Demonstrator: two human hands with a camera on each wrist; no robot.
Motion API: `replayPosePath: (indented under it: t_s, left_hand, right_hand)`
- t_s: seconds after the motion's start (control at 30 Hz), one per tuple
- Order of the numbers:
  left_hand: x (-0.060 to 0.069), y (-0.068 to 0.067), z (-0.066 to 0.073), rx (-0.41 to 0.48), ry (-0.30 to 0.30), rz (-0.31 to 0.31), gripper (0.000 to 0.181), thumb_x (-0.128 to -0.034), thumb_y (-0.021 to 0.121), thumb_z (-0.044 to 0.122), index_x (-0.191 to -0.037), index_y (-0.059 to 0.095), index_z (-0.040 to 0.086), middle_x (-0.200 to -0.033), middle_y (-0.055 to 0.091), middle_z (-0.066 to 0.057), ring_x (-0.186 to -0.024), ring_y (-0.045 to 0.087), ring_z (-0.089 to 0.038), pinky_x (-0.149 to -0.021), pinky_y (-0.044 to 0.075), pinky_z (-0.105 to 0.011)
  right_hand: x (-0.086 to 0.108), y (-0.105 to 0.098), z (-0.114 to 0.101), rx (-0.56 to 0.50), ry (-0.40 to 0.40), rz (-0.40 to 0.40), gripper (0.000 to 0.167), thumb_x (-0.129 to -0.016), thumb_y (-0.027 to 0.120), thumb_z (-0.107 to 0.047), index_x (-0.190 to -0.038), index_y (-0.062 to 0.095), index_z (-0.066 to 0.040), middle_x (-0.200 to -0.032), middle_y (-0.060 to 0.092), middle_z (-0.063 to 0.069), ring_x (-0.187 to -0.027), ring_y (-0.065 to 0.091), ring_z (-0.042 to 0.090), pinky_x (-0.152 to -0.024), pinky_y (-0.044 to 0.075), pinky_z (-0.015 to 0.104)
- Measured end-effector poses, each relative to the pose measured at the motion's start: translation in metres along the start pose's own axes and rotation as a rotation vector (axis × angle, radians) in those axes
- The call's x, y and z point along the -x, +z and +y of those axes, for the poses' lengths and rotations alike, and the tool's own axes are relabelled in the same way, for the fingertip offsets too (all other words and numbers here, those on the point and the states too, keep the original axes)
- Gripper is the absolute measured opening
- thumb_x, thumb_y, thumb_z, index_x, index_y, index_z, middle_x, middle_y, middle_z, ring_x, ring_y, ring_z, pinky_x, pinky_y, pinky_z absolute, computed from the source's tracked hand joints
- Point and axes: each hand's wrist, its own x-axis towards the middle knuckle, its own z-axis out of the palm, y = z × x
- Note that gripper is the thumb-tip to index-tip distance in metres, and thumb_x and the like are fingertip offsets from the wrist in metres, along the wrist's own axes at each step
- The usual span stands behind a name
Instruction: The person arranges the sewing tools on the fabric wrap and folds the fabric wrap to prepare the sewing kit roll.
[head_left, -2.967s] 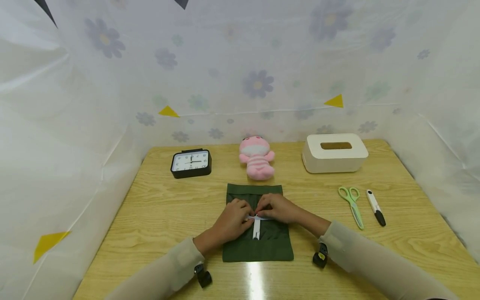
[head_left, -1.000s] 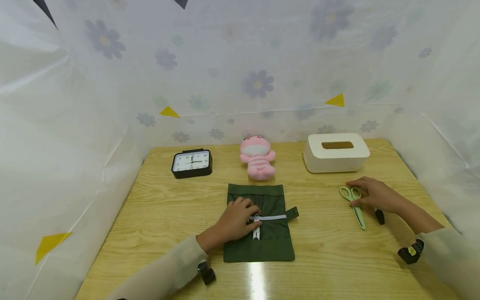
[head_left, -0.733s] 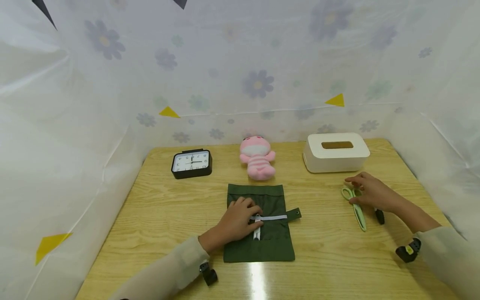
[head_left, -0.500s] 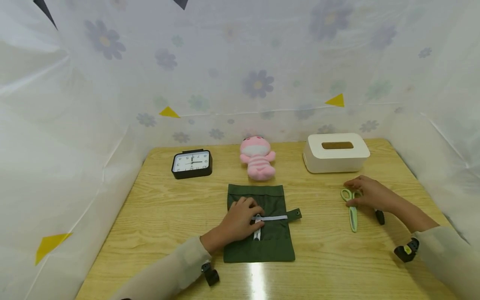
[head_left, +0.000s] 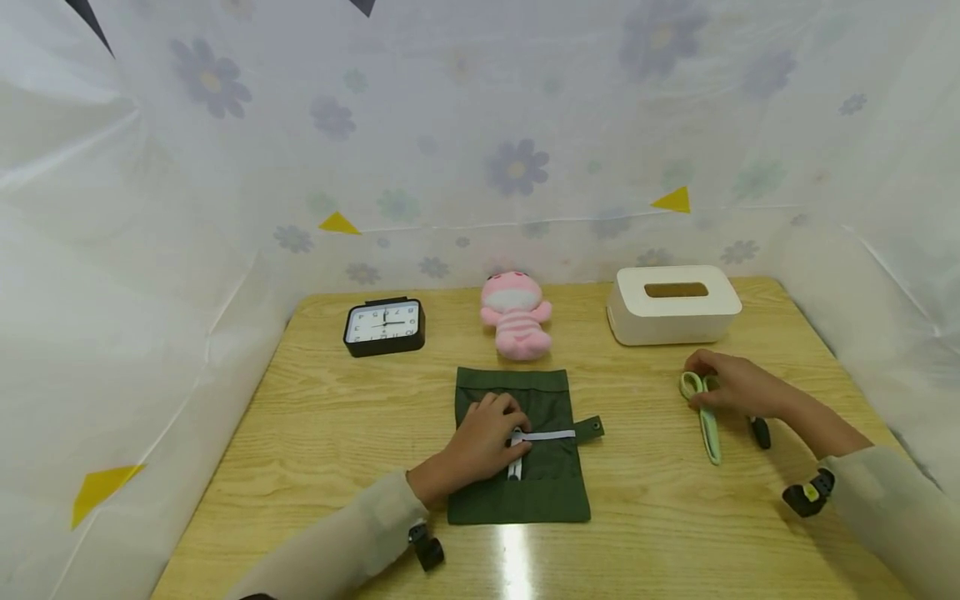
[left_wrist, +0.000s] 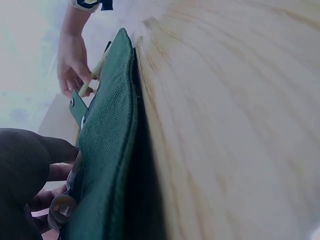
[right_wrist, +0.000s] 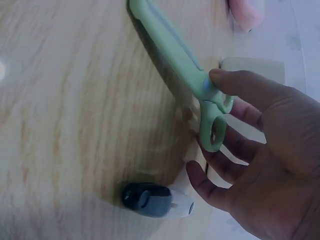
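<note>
In the head view, a dark green fabric tool pouch (head_left: 551,500) lies flat, with a white elastic band (head_left: 551,435) across it. My left hand (head_left: 480,437) rests on the pouch, thumb and curled fingers around the upper end of a slim white tool (head_left: 514,470) beside the band; the fingers partly hide it. At the right, my right hand (head_left: 738,385) pinches light green scissors (head_left: 708,437) near the pivot. In the right wrist view the scissors (right_wrist: 172,52) slant above the wood, with a shadow below; my thumb lies at the pivot and the fingers are behind the handle loops.
A white tool with a black end (head_left: 761,433) lies partly under the right hand. Along the back are a black clock (head_left: 384,327), a pink plush toy (head_left: 517,317) and a white tissue box (head_left: 675,308). A snap tab (head_left: 589,428) sticks out of the pouch's right side.
My right hand has left the pouch, reached the scissors at the right and taken hold of them; they have turned slightly. My left hand stays on the pouch, shifting slightly right.
</note>
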Motion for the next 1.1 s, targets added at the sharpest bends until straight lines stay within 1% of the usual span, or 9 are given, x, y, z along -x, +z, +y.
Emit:
replayPosePath:
  t_s: [0.17,0.27,0.33,0.4,0.53,0.67,0.8,0.93,1.1]
  left_hand:
    - [0.0,-0.001,0.002,-0.005,-0.003,0.011,0.015,-0.0962,0.075,0.037,-0.104,0.076,0.025,-0.113,0.059,0.003,-0.104,0.052,-0.017,-0.088,0.045,-0.041]
    - [0.0,-0.002,0.004,-0.009,-0.003,0.021,0.01,-0.0964,0.075,0.034,-0.102,0.075,0.025,-0.111,0.059,0.004,-0.103,0.052,-0.017,-0.086,0.044,-0.039]
    - [0.0,-0.002,0.005,-0.012,-0.01,0.021,0.009,-0.0964,0.075,0.034,-0.1,0.074,0.026,-0.11,0.059,0.004,-0.103,0.052,-0.016,-0.085,0.043,-0.038]
    - [-0.001,-0.002,0.006,-0.011,-0.021,0.019,0.008,-0.0964,0.075,0.033,-0.099,0.074,0.026,-0.109,0.06,0.005,-0.103,0.052,-0.016,-0.085,0.043,-0.039]
    - [-0.003,0.0,0.007,-0.002,-0.053,0.005,0.008,-0.0957,0.075,0.035,-0.097,0.073,0.027,-0.108,0.061,0.005,-0.103,0.052,-0.016,-0.085,0.043,-0.04]
    - [-0.005,0.002,0.008,0.001,-0.073,0.0,0.009,-0.0952,0.076,0.035,-0.096,0.072,0.027,-0.107,0.061,0.006,-0.102,0.052,-0.016,-0.084,0.042,-0.039]
    - [-0.006,0.002,0.009,-0.002,-0.074,0.005,0.009,-0.0956,0.075,0.035,-0.096,0.072,0.027,-0.106,0.062,0.006,-0.103,0.052,-0.017,-0.083,0.041,-0.039]
    - [-0.005,0.0,0.011,-0.015,-0.066,0.015,0.009,-0.0964,0.074,0.035,-0.095,0.072,0.027,-0.106,0.063,0.006,-0.104,0.053,-0.017,-0.082,0.041,-0.038]
    - [-0.004,0.001,0.011,-0.023,-0.058,0.03,0.009,-0.097,0.074,0.035,-0.094,0.072,0.027,-0.108,0.066,0.005,-0.106,0.055,-0.018,-0.084,0.043,-0.04]
  right_hand:
    - [-0.002,-0.004,-0.004,-0.138,-0.006,0.002,0.04,-0.095,0.076,-0.024,-0.123,0.051,-0.009,-0.108,0.066,0.011,-0.087,0.066,0.021,-0.065,0.053,0.034]
    - [-0.003,-0.005,-0.004,-0.271,-0.015,-0.019,0.042,-0.097,0.074,-0.018,-0.128,0.048,-0.006,-0.11,0.062,0.017,-0.084,0.067,0.019,-0.065,0.056,0.035]
    - [-0.004,-0.005,-0.004,-0.346,-0.028,-0.034,0.043,-0.098,0.072,-0.015,-0.131,0.047,-0.005,-0.112,0.059,0.02,-0.085,0.067,0.021,-0.066,0.058,0.038]
    - [-0.006,-0.004,-0.004,-0.411,-0.045,-0.047,0.042,-0.099,0.07,-0.012,-0.133,0.046,-0.003,-0.11,0.06,0.023,-0.081,0.068,0.026,-0.067,0.059,0.042]
    - [-0.011,-0.004,-0.01,-0.477,-0.051,-0.045,0.04,-0.102,0.065,-0.012,-0.135,0.046,0.0,-0.105,0.062,0.025,-0.08,0.069,0.032,-0.072,0.06,0.044]
    - [-0.021,-0.005,-0.026,-0.545,-0.023,-0.005,0.046,-0.104,0.064,-0.016,-0.14,0.042,0.001,-0.115,0.059,0.026,-0.091,0.07,0.028,-0.08,0.06,0.046]
    - [-0.036,-0.002,-0.05,-0.611,-0.004,0.052,0.051,-0.103,0.066,-0.019,-0.144,0.043,0.001,-0.122,0.057,0.027,-0.093,0.071,0.025,-0.084,0.059,0.049]
    - [-0.055,0.011,-0.073,-0.663,-0.007,0.088,0.054,-0.103,0.066,-0.017,-0.147,0.042,0.002,-0.114,0.057,0.025,-0.091,0.071,0.027,-0.086,0.058,0.051]
    - [-0.079,0.035,-0.097,-0.717,0.011,0.125,0.053,-0.101,0.068,-0.01,-0.146,0.044,0.003,-0.095,0.054,0.021,-0.091,0.069,0.036,-0.087,0.058,0.052]
